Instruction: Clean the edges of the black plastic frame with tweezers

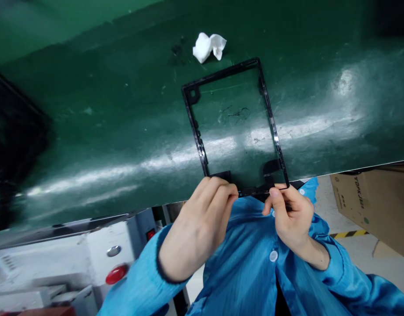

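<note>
A thin black rectangular frame lies on the green table, tilted a little, with its lower side at the table's front edge. Dark tabs show at some of its inner corners. My left hand is closed on the lower left part of this frame, back of the hand up; its fingertips are partly hidden. At the lower right corner, my right hand pinches the frame between thumb and curled fingers. Beyond the frame's far side rests a crumpled white piece of tissue or cloth.
The green tabletop has scuffs and dark marks. Dark objects stand at its left end. Below the edge on the left are a white machine panel and a red button. A cardboard box sits at the lower right.
</note>
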{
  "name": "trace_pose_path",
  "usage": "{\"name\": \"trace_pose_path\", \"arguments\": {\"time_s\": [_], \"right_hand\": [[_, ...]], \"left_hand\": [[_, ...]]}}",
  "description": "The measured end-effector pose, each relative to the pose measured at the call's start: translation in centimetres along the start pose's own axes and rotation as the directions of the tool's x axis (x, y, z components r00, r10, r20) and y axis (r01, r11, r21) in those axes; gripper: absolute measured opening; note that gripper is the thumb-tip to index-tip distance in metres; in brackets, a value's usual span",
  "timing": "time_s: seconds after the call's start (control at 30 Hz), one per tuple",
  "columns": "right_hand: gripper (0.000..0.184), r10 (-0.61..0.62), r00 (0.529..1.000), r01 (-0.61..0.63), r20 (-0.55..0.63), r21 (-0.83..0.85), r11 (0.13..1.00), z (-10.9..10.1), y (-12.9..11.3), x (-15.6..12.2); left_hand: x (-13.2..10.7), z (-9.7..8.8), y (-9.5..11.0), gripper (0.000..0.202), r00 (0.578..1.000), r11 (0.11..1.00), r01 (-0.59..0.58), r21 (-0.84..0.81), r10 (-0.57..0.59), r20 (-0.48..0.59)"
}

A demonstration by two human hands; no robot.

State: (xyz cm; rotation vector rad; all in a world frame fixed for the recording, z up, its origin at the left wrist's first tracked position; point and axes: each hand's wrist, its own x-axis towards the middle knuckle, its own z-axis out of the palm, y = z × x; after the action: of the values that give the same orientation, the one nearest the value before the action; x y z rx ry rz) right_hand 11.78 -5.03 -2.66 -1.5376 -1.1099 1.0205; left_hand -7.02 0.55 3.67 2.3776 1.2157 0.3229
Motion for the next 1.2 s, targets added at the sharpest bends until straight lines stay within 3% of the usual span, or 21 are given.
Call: {"name": "trace_pose_path", "arguments": {"time_s": [0.17, 0.27, 0.37, 0.6, 0.73, 0.97, 1.2], "right_hand": [[0.014, 0.006, 1.0, -0.006, -0.008, 0.011, 1.0, -0.2, 0.0, 0.1], [0.019, 0.021, 1.0, -0.021, -0.004, 0.024, 0.999, -0.2, -0.1, 0.2], [0.03, 0.032, 0.999, -0.033, 0.027, 0.052, 0.998, -0.2, -0.2, 0.2], [0.033, 0.06, 0.987, -0.073, 0.146, 0.085, 0.994, 0.4, -0.2, -0.3], [0.033, 0.087, 0.988, -0.097, 0.128, 0.077, 0.992, 0.4, -0.1, -0.3], [0.027, 0.079, 0.992, -0.084, 0.1, 0.043, 0.996, 0.2, -0.3, -0.1], [0.03, 0.082, 0.993, -0.085, 0.091, 0.034, 0.996, 0.1, 0.0, -0.1]], "left_hand": [[-0.3, -0.4, -1.0, 0.013, 0.99, 0.927, 0.139, -0.347, -0.144, 0.013], [-0.3, 0.6, -0.6, 0.013, 0.977, 0.83, 0.183, -0.527, -0.212, 0.006], [0.1, 2.0, 0.2, 0.012, 0.968, 0.778, 0.205, -0.594, -0.252, 0.004], [1.2, 2.8, 1.5, 0.012, 0.977, 0.815, 0.186, -0.548, -0.215, 0.012], [1.5, 1.9, 1.3, 0.013, 0.985, 0.854, 0.159, -0.495, -0.174, 0.017], [1.3, -0.3, 0.2, 0.013, 0.979, 0.923, 0.173, -0.343, -0.124, 0.16], [0.6, -1.1, 0.1, 0.018, 0.971, 0.977, 0.088, -0.193, -0.042, 0.233]]}}
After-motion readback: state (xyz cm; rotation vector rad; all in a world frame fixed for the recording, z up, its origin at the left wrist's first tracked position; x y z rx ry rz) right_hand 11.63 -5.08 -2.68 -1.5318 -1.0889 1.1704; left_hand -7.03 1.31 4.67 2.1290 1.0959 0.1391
